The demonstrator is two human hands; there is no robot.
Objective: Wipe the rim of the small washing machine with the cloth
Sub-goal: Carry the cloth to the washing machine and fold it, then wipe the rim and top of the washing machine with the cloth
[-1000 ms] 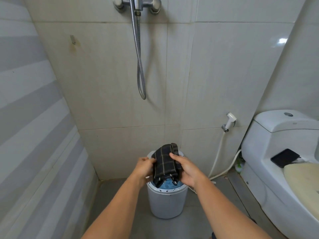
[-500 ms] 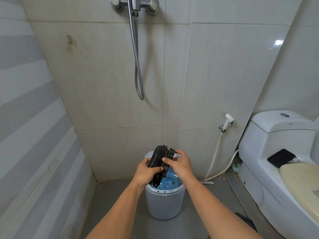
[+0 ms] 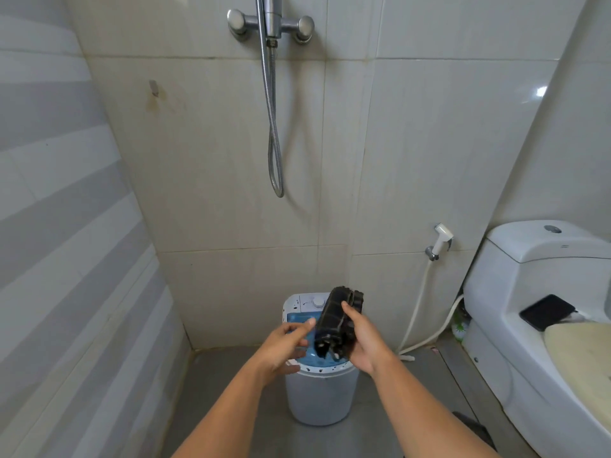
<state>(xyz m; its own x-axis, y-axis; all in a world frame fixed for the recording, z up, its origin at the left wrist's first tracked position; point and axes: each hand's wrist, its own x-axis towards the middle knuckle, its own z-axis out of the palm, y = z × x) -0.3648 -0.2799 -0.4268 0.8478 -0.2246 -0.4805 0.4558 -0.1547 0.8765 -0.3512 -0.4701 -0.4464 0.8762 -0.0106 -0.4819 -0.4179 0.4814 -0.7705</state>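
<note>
A small grey-white washing machine [image 3: 320, 398] stands on the floor against the back wall, its blue tub open and its white rim spotted with dark specks. A dark checked cloth [image 3: 337, 320], folded into a thick bundle, is held above the tub. My right hand [image 3: 363, 342] grips it from the right side. My left hand [image 3: 284, 347] hovers just left of the cloth with fingers spread, holding nothing. Both hands hide part of the rim.
A white toilet [image 3: 542, 325] stands at the right with a black phone [image 3: 547, 312] on it. A bidet sprayer [image 3: 441, 241] and its hose hang on the wall between toilet and machine. A shower hose [image 3: 274, 127] dangles above.
The cloth has gone from spread between both hands to a folded bundle. My left hand has let go of it and opened; my right hand keeps hold.
</note>
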